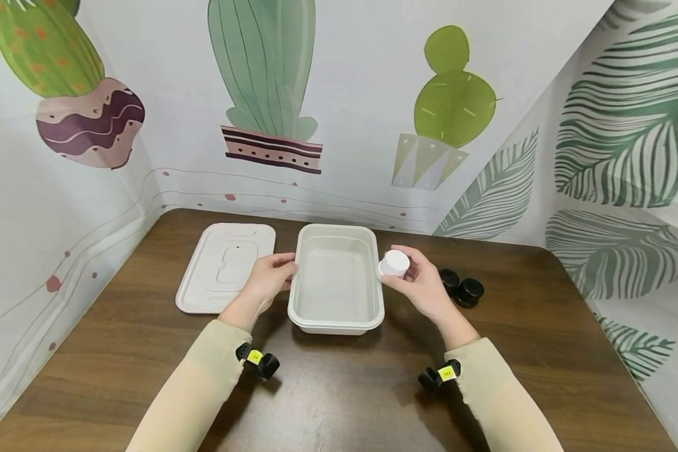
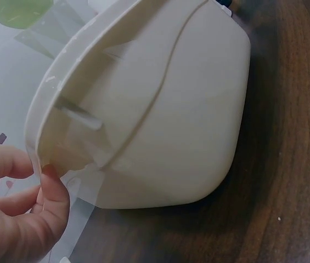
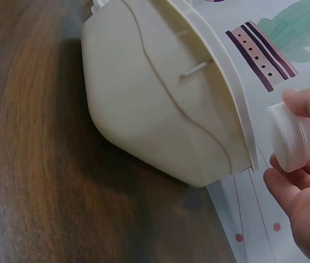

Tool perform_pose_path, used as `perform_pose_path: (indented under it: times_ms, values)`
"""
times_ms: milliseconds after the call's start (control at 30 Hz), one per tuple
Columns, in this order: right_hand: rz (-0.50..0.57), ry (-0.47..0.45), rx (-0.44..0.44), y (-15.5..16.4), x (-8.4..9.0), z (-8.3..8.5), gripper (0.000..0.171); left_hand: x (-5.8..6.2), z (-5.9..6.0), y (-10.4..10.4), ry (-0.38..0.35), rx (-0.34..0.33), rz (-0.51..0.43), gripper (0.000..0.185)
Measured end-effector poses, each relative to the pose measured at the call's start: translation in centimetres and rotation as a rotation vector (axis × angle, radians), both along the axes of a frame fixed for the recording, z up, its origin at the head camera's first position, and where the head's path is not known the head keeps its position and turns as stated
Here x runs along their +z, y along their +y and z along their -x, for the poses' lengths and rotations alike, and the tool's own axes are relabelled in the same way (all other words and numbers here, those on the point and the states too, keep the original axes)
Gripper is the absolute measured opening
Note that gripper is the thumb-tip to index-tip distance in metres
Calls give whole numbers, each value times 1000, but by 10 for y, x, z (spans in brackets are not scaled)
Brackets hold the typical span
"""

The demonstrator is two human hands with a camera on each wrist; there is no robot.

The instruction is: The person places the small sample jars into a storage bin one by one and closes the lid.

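Dark wooden surface (image 1: 339,389) against cactus- and leaf-printed walls. White tray (image 1: 336,279) mid-surface, lid (image 1: 226,267) toward left edge. Left hand (image 1: 268,282) fingers pinching tray rim; right hand (image 1: 424,285) fingers curled around white cap (image 1: 394,263) beside tray's right rim. Black caps (image 1: 462,287) toward right edge.

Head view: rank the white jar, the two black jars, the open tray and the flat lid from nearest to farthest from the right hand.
1. White jar, held in the right hand.
2. Open tray, just left of the hand.
3. Black jars, to its right; close to call with the tray.
4. Flat lid, far left.
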State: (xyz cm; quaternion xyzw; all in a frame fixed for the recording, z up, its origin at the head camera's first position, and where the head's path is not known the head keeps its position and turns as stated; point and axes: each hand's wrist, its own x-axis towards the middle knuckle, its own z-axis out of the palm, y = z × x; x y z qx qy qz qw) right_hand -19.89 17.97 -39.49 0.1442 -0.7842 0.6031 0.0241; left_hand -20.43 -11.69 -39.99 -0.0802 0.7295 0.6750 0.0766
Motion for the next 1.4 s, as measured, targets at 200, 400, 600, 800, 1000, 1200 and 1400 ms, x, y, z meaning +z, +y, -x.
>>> perform_pose_path:
  times_ms: [200, 400, 600, 800, 1000, 1200, 1400]
  values:
    - [-20, -5, -2, -6, 2, 1, 59, 0, 0, 0, -5, -2, 0, 39]
    - [-10, -1, 13, -13, 4, 2, 60, 0, 0, -1, -4, -8, 2, 40]
    - [9, -7, 39, -19, 6, 1, 60, 1, 0, 0, -4, -5, -3, 40]
    - [24, -7, 61, -24, 6, 1, 61, 1, 0, -1, -10, -3, -1, 40]
    - [17, -12, 73, -30, 9, -1, 61, 0, 0, -1, -11, -4, 0, 40]
    - [10, -7, 89, -35, 9, 0, 62, 0, 0, 0, -12, -3, -10, 41]
    - [12, 0, 109, -40, 10, 0, 61, 1, 0, 0, -9, -1, -2, 40]
